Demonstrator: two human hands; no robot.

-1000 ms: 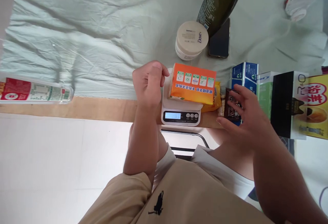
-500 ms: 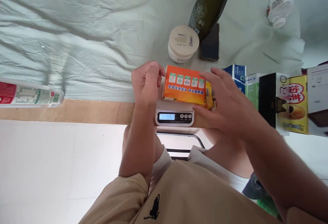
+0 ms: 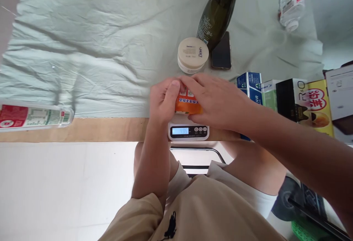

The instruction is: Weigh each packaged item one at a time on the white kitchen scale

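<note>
Orange wrapping marks the packet (image 3: 188, 104) that is held between both hands over the small white scale (image 3: 188, 130). The left hand (image 3: 163, 99) is curled against the packet's left end, thumb on top, while the right hand (image 3: 217, 99) is laid across its top and right side with the fingers closed around it, so most of the packet is covered. It cannot be told whether the packet rests on the platform or is lifted just clear of it. The scale's display is lit and a reading is shown, though the digits are too small to be made out. By that sign the weighing appears to be under way or just finished; the packet has not yet been set aside.

Behind the scale, on the pale green sheet (image 3: 91, 50), a round cream jar (image 3: 193, 54) stands just beside a dark glass bottle (image 3: 217, 11) and a phone (image 3: 221, 54). Several boxes (image 3: 289, 97) are lined up to the right of the scale, and a plastic bottle (image 3: 33, 115) lies on its side well apart at the left.
</note>
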